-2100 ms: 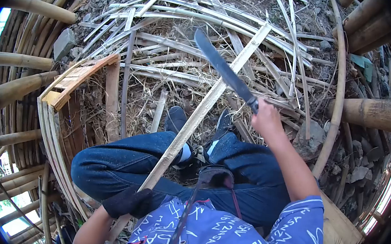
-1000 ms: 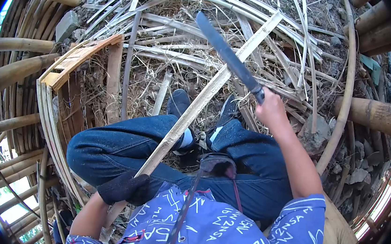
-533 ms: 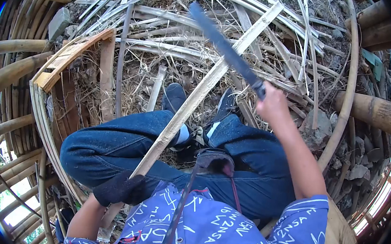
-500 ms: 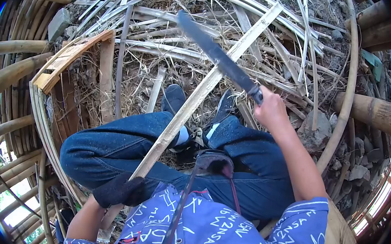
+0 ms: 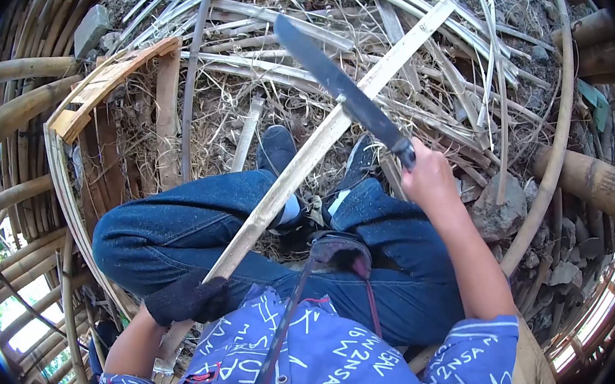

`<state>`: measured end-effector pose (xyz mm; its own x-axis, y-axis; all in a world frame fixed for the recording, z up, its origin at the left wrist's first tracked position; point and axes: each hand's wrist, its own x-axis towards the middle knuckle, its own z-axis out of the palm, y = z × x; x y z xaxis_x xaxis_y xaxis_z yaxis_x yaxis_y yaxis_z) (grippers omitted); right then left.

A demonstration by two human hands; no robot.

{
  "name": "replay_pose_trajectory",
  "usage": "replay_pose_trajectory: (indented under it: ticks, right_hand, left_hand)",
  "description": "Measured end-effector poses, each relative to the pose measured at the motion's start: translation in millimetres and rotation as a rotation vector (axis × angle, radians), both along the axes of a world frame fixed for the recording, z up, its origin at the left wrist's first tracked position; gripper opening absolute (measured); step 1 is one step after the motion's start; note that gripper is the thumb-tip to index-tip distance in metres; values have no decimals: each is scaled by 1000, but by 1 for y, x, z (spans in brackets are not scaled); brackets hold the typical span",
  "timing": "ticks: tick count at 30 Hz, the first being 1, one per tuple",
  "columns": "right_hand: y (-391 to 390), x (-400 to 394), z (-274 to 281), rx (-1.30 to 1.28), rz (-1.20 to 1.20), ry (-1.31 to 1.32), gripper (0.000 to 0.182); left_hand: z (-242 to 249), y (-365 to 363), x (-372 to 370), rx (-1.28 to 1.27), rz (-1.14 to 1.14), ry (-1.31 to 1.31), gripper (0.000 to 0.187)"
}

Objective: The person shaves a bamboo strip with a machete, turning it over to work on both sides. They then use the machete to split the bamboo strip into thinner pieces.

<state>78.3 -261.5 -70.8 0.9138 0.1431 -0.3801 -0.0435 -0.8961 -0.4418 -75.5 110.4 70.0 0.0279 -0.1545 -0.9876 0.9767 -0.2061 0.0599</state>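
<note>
A long, pale bamboo strip (image 5: pixel 286 182) runs diagonally from my lap up to the far right. My left hand (image 5: pixel 186 300), in a black glove, is closed around its near end. Bare and wrapped round the dark handle of a large knife (image 5: pixel 319 67), my right hand (image 5: pixel 431 173) is to the right of the strip. The wide blade crosses the strip at its upper middle and points up and left. A small curl of shaving shows at the crossing.
Split bamboo strips (image 5: pixel 260 69) and shavings litter the ground ahead. A curved orange-brown bamboo piece (image 5: pixel 115 77) lies at the left. Thick bamboo poles (image 5: pixel 590 178) stand at both sides, with rocks (image 5: pixel 500 208) at the right. My crossed legs are below the strip.
The knife and my right hand have shifted very slightly, and the strip's far end appears a little to the right. Both hands keep their hold.
</note>
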Motion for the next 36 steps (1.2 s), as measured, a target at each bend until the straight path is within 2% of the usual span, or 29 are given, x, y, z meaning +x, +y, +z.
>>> replay_pose_trajectory:
  ticks: [1,2,5,8,12,16,18,21,23,25,26,28,30,32,34,36]
  right_hand:
    - [-3,5,5,-43,-22,30,22]
    - [-12,9,-2,-2,-46,-83,24]
    - [-3,11,-10,-76,-82,55,23]
    - [10,-6,15,-5,86,16,21]
    - [3,14,-1,73,-95,-48,22]
    - [20,-9,26,13,83,-3,27]
    - [14,-1,15,-20,65,-14,27]
    - [12,12,13,-14,-98,-62,29]
    - [18,3,29,-58,-23,-29,24]
    - [21,-3,38,-124,92,17,21]
    - [16,0,30,-126,86,22,21]
    - [7,13,4,-48,-40,-73,35]
    - [12,9,0,-36,-75,-54,34]
    - [23,-6,6,-86,6,19,29]
    - [17,0,9,-81,43,-59,28]
    - [1,18,-7,-73,-71,-144,33]
  left_hand:
    - [1,-3,1,42,-56,-50,40]
    - [2,-4,0,82,-115,-90,40]
    - [0,-2,-1,16,-32,-38,41]
    - [-2,1,-7,32,-70,-80,41]
    - [-1,-1,-6,22,-104,-94,41]
    - [1,-3,-4,79,-116,-122,42]
    - [0,-5,-3,95,-163,-128,42]
    - [-1,-7,-6,91,-119,-121,44]
    - [-1,-9,-6,173,-322,-195,45]
    - [-2,-11,-8,177,-314,-234,46]
    - [-2,-11,-9,179,-313,-258,47]
    - [-2,-14,-8,195,-276,-213,46]
    - [0,-13,-10,221,-227,-181,46]
    - [-1,-10,-8,198,-265,-170,45]
    - [2,-11,-2,175,-286,-199,45]
    - [2,-11,-4,146,-300,-199,44]
